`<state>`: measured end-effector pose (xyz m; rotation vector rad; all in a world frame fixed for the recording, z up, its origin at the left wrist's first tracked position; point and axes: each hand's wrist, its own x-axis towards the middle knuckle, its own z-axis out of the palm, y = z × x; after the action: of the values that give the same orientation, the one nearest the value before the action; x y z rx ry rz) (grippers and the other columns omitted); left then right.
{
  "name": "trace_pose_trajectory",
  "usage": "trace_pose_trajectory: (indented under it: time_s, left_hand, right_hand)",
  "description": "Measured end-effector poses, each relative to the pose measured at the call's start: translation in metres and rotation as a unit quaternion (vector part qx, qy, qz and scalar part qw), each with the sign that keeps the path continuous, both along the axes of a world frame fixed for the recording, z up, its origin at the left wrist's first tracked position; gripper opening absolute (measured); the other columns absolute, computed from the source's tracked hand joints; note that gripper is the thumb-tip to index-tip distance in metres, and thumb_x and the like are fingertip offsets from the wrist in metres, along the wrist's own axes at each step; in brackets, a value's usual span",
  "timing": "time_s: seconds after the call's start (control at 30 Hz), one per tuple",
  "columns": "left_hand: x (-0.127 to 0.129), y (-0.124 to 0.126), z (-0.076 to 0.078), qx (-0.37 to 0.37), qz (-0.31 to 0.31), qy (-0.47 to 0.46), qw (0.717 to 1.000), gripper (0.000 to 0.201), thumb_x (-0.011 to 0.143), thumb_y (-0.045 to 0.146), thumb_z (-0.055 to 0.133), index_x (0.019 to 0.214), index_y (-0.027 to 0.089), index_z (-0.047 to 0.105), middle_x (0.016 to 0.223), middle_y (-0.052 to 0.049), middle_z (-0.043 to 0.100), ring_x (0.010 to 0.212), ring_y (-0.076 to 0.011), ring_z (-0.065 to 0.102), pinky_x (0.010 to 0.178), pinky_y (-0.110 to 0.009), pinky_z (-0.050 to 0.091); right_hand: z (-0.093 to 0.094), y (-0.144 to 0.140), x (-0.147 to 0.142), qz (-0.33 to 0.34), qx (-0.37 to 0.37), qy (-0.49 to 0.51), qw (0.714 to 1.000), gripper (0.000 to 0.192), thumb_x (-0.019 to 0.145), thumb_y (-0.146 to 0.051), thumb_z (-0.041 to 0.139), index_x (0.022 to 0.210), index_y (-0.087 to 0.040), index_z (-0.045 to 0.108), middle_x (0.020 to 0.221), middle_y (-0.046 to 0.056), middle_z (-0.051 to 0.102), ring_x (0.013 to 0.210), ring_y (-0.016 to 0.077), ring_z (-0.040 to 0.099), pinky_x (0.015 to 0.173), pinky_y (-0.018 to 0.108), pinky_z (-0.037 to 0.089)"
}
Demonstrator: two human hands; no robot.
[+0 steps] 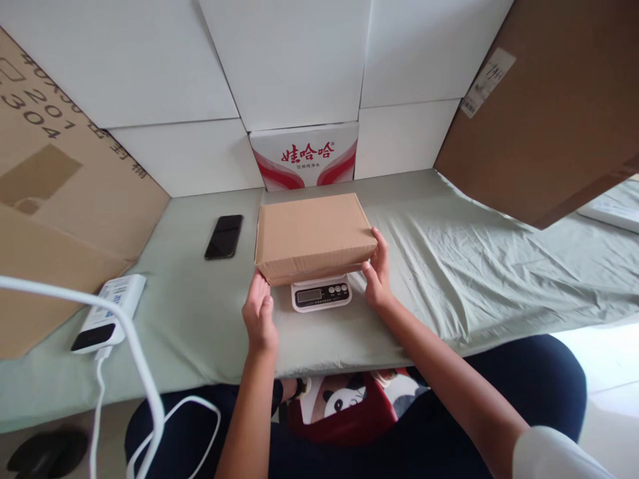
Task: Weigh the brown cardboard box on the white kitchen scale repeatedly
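A closed brown cardboard box (312,229) is between my two hands, above a small white kitchen scale (322,295). My left hand (260,313) grips its near left corner, with the fingertips under the bottom edge. At the near right corner, my right hand (378,269) has its fingers along the side and the thumb at the front. The scale's dark display and round buttons show in front of the box. Its weighing plate is hidden, so I cannot tell whether the box touches it.
A black phone (224,237) lies left of the box on the green cloth (424,266). Farther left is a white power bank (110,313) with a white cable (100,379). Large cardboard panels (529,113) stand at both sides; a red-and-white carton (307,156) is behind.
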<state>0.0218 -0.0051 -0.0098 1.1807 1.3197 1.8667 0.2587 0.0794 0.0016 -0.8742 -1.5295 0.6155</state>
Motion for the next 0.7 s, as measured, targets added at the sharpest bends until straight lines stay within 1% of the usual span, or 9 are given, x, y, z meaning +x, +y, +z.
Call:
trace_pose_trajectory:
  time_s: [0.07,0.17,0.2,0.27,0.33,0.4,0.5,0.6,0.7]
  left_hand:
    - [0.0,0.0,0.003,0.008,-0.008,-0.005,1.0,0.07,0.09,0.055,0.06,0.149,0.019,0.055,0.151,-0.018,0.058,0.15,-0.0349,0.043,0.124,-0.05,0.035]
    - [-0.003,0.007,0.019,0.026,-0.007,-0.016,0.999,0.065,0.09,0.052,0.063,0.146,0.02,0.057,0.149,-0.017,0.06,0.148,-0.034,0.047,0.123,-0.048,0.036]
    - [-0.004,0.015,0.026,0.034,-0.007,-0.018,0.999,0.064,0.09,0.051,0.063,0.145,0.021,0.057,0.149,-0.016,0.059,0.147,-0.0335,0.048,0.123,-0.048,0.037]
    - [-0.008,0.038,0.04,0.05,-0.016,-0.016,0.999,0.062,0.089,0.051,0.063,0.144,0.022,0.057,0.149,-0.015,0.059,0.145,-0.0327,0.051,0.122,-0.047,0.038]
    - [-0.013,0.072,0.048,0.058,-0.034,-0.013,0.998,0.061,0.088,0.053,0.064,0.139,0.021,0.059,0.145,-0.015,0.062,0.142,-0.0322,0.054,0.121,-0.046,0.039]
    - [-0.015,0.109,0.047,0.049,-0.044,-0.018,0.998,0.06,0.085,0.056,0.065,0.133,0.02,0.061,0.139,-0.015,0.064,0.14,-0.0318,0.055,0.119,-0.046,0.041]
    - [-0.018,0.152,0.03,0.02,-0.048,-0.039,0.998,0.066,0.08,0.06,0.068,0.129,0.017,0.062,0.137,-0.018,0.065,0.14,-0.0314,0.054,0.12,-0.046,0.04]
    - [-0.022,0.168,0.009,-0.004,-0.053,-0.047,0.997,0.07,0.079,0.06,0.068,0.132,0.016,0.061,0.144,-0.018,0.061,0.144,-0.0304,0.051,0.121,-0.045,0.038]
    - [-0.024,0.168,-0.003,-0.005,-0.039,-0.046,0.998,0.066,0.082,0.06,0.066,0.133,0.017,0.061,0.144,-0.017,0.061,0.144,-0.0298,0.052,0.12,-0.045,0.039]
  right_hand:
    - [0.007,-0.003,-0.001,0.002,-0.009,0.016,1.0,0.069,0.095,-0.065,0.043,0.157,-0.042,0.026,0.158,0.005,0.041,0.147,0.0363,0.045,0.119,0.063,0.042]
    - [0.03,-0.002,-0.004,0.012,-0.013,0.044,0.999,0.067,0.094,-0.066,0.045,0.155,-0.042,0.029,0.159,0.005,0.041,0.145,0.037,0.047,0.117,0.062,0.044]
    - [0.039,0.002,-0.005,0.017,-0.01,0.048,0.999,0.068,0.094,-0.067,0.046,0.154,-0.041,0.029,0.157,0.005,0.043,0.144,0.0369,0.049,0.115,0.06,0.047]
    - [0.055,0.019,-0.008,0.03,0.004,0.051,0.998,0.069,0.093,-0.069,0.047,0.153,-0.04,0.03,0.152,0.007,0.049,0.138,0.036,0.054,0.111,0.057,0.05]
    - [0.061,0.047,-0.011,0.043,0.023,0.059,0.997,0.067,0.094,-0.066,0.048,0.151,-0.038,0.029,0.151,0.008,0.051,0.136,0.0341,0.056,0.112,0.054,0.049]
    - [0.054,0.079,-0.015,0.051,0.046,0.071,0.995,0.068,0.094,-0.065,0.049,0.151,-0.035,0.028,0.155,0.009,0.047,0.139,0.033,0.053,0.115,0.054,0.046]
    - [0.026,0.12,-0.019,0.051,0.021,0.073,0.996,0.077,0.091,-0.068,0.05,0.153,-0.029,0.025,0.156,0.013,0.045,0.143,0.0325,0.049,0.119,0.056,0.04]
    - [0.001,0.137,-0.02,0.03,-0.012,0.062,0.998,0.082,0.09,-0.068,0.052,0.154,-0.026,0.025,0.157,0.013,0.044,0.145,0.0309,0.046,0.124,0.055,0.034]
    - [-0.007,0.138,-0.02,0.023,-0.006,0.03,0.999,0.082,0.091,-0.068,0.05,0.156,-0.025,0.025,0.16,0.011,0.041,0.148,0.0296,0.043,0.127,0.052,0.031]
